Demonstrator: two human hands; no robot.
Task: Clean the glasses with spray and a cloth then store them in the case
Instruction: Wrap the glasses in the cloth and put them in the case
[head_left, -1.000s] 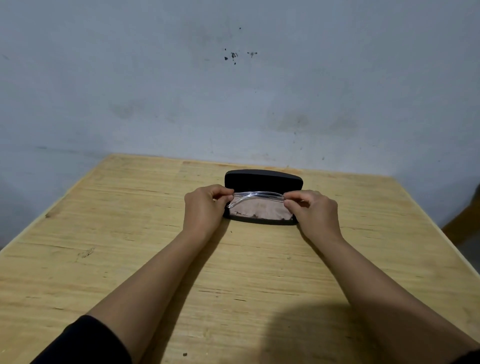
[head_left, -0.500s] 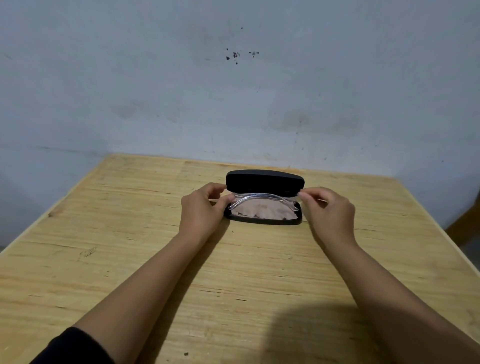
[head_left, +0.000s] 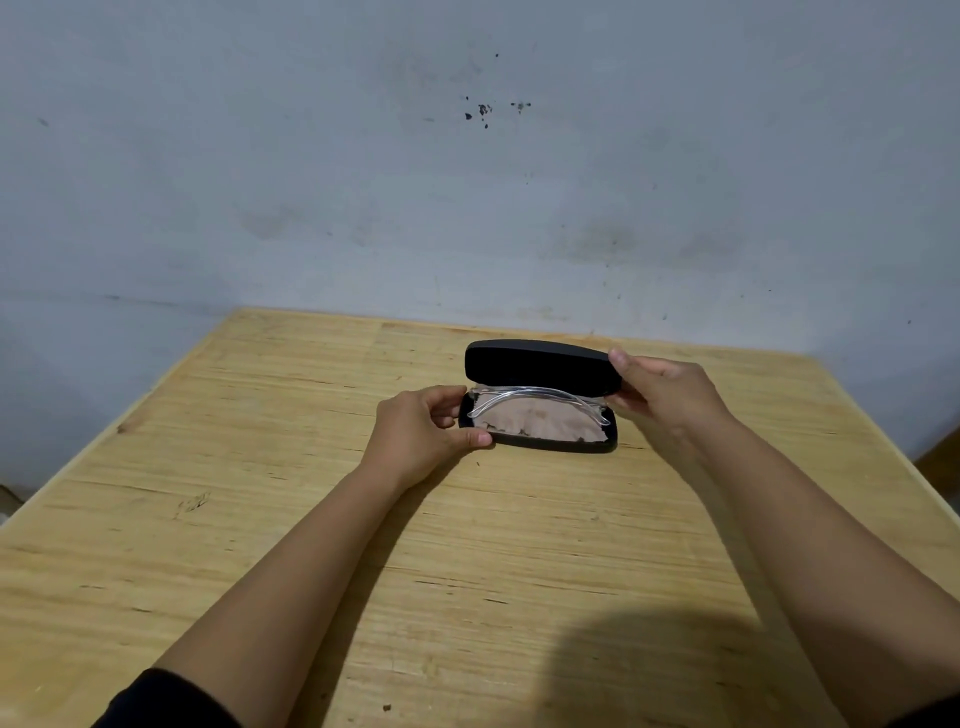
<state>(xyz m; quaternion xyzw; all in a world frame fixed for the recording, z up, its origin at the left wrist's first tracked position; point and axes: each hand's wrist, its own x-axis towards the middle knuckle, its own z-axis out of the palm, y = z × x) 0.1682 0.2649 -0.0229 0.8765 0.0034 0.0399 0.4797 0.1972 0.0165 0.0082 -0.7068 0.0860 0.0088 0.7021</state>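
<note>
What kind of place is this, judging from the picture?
Probably a plain indoor room, perhaps in a home; it is hard to say more. A bare wooden table stands against a stained, pale painted wall, and the only thing on it is an open black glasses case.

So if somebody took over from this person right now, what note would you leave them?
Left hand: grips the left end of the case base on the table.
Right hand: holds the right end of the raised lid.
Glasses: clear, lying inside on a pinkish cloth.
Done: glasses are in the case.
Left: shut the lid. No spray is in view.
</note>
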